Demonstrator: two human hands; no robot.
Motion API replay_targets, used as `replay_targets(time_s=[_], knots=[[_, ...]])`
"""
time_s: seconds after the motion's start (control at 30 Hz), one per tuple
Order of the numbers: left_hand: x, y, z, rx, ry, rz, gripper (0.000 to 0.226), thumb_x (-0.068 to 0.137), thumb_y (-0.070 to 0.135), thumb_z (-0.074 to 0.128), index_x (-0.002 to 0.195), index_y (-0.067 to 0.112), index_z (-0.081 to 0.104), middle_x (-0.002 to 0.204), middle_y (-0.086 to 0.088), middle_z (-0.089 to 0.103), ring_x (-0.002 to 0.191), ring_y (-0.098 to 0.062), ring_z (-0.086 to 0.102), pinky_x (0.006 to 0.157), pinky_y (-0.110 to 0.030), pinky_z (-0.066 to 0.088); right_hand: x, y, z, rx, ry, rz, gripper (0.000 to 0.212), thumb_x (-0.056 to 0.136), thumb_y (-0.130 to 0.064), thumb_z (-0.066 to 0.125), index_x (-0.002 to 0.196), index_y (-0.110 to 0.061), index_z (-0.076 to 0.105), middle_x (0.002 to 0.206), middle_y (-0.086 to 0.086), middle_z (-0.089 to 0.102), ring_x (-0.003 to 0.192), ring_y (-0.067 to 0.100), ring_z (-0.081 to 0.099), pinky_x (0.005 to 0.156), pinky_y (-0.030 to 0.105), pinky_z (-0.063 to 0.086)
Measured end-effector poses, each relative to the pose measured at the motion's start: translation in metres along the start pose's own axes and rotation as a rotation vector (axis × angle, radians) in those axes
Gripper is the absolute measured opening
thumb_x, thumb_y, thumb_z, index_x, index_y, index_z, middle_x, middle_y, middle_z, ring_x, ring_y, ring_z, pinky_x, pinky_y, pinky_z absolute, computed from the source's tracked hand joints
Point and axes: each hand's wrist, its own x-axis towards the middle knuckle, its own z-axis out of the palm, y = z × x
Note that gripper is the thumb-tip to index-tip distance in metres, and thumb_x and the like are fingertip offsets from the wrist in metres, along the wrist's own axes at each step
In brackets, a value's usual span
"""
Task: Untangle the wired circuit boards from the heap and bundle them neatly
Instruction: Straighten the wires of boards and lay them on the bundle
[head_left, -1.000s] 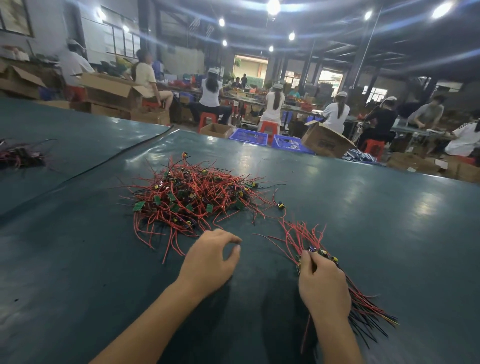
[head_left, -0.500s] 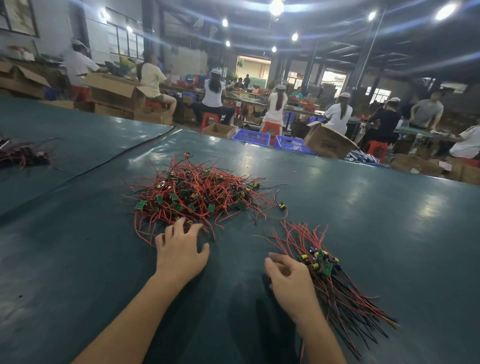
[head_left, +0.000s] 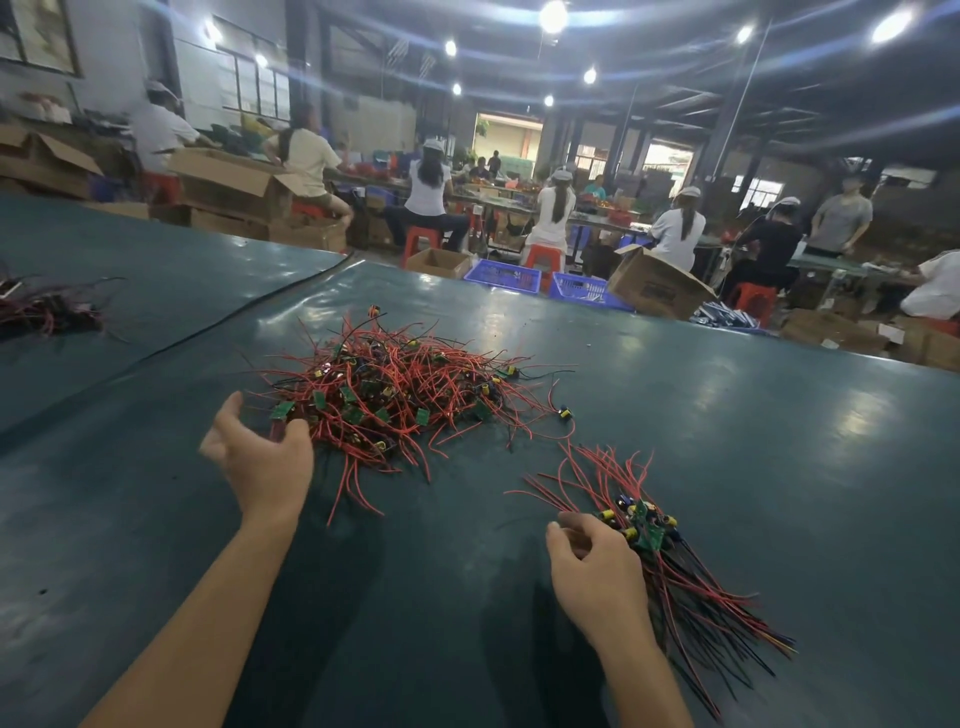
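A tangled heap (head_left: 400, 387) of red-wired green circuit boards lies mid-table on the dark green table (head_left: 727, 441). My left hand (head_left: 262, 460) is at the heap's near-left edge, thumb spread wide and fingertips among the outer wires; no grip shows. To the right lies an aligned bundle (head_left: 691, 587) of boards, with red and black wires fanning toward and away from me. My right hand (head_left: 597, 577) hovers at the bundle's left side with its fingers loosely curled and nothing in them.
A second small wire pile (head_left: 49, 312) sits at the far left. A dark seam (head_left: 244, 312) crosses the tabletop diagonally. Beyond the far edge are cardboard boxes (head_left: 654, 283), blue crates (head_left: 584, 288) and several seated workers.
My right hand let go of the bundle and drew back to its left. My left hand moved forward to the heap's edge, then turned thumb-up.
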Motion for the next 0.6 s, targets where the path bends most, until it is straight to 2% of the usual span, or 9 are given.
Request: replay_targets(time_s=[0.03, 0.07, 0.17, 0.23, 0.3, 0.37, 0.47, 0.53, 0.6], knots=[[0.004, -0.003, -0.002, 0.057, -0.054, -0.057, 0.065, 0.087, 0.013, 0.061, 0.145, 0.021, 0.032, 0.148, -0.014, 0.027, 0.103, -0.025, 0.056, 0.090, -0.043, 0.051, 0.000, 0.000, 0.000, 0.001, -0.002, -0.004, 0.025, 0.093, -0.038, 0.058, 0.113, -0.026, 0.067, 0.094, -0.014, 0.066, 0.098, 0.012, 0.062, 0.100, 0.042, 0.045], [0.008, -0.007, -0.003, 0.093, -0.124, -0.096, 0.067, 0.088, 0.013, 0.060, 0.147, 0.019, 0.029, 0.148, -0.015, 0.031, 0.100, -0.025, 0.060, 0.082, -0.039, 0.053, -0.001, -0.001, -0.001, 0.002, -0.005, -0.008, 0.025, 0.094, -0.038, 0.058, 0.113, -0.026, 0.067, 0.093, -0.015, 0.065, 0.098, 0.011, 0.062, 0.100, 0.042, 0.045], [0.014, -0.013, 0.003, -0.013, -0.289, -0.215, 0.058, 0.093, 0.007, 0.057, 0.146, 0.010, 0.034, 0.136, -0.015, 0.048, 0.069, -0.018, 0.065, 0.054, -0.026, 0.052, -0.001, -0.001, -0.001, 0.004, -0.005, -0.021, 0.024, 0.094, -0.038, 0.057, 0.113, -0.027, 0.066, 0.089, -0.019, 0.063, 0.096, 0.009, 0.062, 0.099, 0.041, 0.046], [0.018, -0.015, 0.006, -0.172, -0.306, -0.332, 0.052, 0.094, 0.003, 0.055, 0.143, 0.004, 0.038, 0.114, -0.015, 0.060, 0.065, -0.016, 0.061, 0.046, -0.020, 0.050, -0.001, -0.001, -0.001, -0.001, -0.004, -0.024, 0.025, 0.094, -0.039, 0.057, 0.114, -0.027, 0.066, 0.089, -0.020, 0.062, 0.095, 0.008, 0.062, 0.099, 0.041, 0.046], [0.022, -0.016, 0.005, -0.334, -0.262, -0.441, 0.042, 0.095, 0.001, 0.054, 0.136, 0.000, 0.047, 0.088, -0.009, 0.060, 0.064, -0.014, 0.059, 0.042, -0.015, 0.047, -0.001, -0.001, -0.001, 0.000, -0.003, -0.025, 0.025, 0.094, -0.039, 0.058, 0.114, -0.027, 0.066, 0.088, -0.020, 0.062, 0.095, 0.009, 0.062, 0.098, 0.040, 0.046], [0.026, -0.017, 0.004, -0.404, -0.235, -0.483, 0.032, 0.094, 0.002, 0.055, 0.126, -0.001, 0.056, 0.082, -0.005, 0.057, 0.064, -0.012, 0.058, 0.045, -0.015, 0.046, 0.000, -0.001, 0.000, 0.003, -0.005, -0.024, 0.025, 0.094, -0.039, 0.058, 0.114, -0.027, 0.066, 0.089, -0.020, 0.062, 0.095, 0.009, 0.062, 0.098, 0.040, 0.046], [0.022, -0.018, 0.006, -0.350, -0.207, -0.405, 0.029, 0.093, 0.002, 0.057, 0.121, 0.002, 0.062, 0.079, -0.005, 0.060, 0.063, -0.012, 0.056, 0.053, -0.021, 0.044, -0.001, -0.002, -0.001, -0.004, -0.004, -0.019, 0.024, 0.093, -0.040, 0.058, 0.113, -0.028, 0.066, 0.089, -0.021, 0.062, 0.095, 0.008, 0.062, 0.098, 0.041, 0.046], [0.014, -0.018, 0.009, -0.250, -0.133, -0.261, 0.028, 0.091, 0.005, 0.059, 0.118, 0.008, 0.066, 0.074, -0.005, 0.063, 0.059, -0.012, 0.054, 0.055, -0.024, 0.046, -0.001, -0.003, -0.001, -0.006, -0.007, -0.022, 0.024, 0.093, -0.040, 0.058, 0.112, -0.028, 0.066, 0.087, -0.021, 0.062, 0.095, 0.008, 0.062, 0.098, 0.041, 0.046], [0.006, -0.015, 0.010, -0.182, -0.067, -0.104, 0.027, 0.090, 0.009, 0.061, 0.115, 0.015, 0.069, 0.086, -0.007, 0.068, 0.059, -0.012, 0.057, 0.055, -0.024, 0.050, -0.001, -0.003, -0.001, -0.007, -0.008, -0.023, 0.025, 0.093, -0.039, 0.058, 0.112, -0.027, 0.067, 0.085, -0.022, 0.061, 0.094, 0.009, 0.062, 0.098, 0.040, 0.046]])
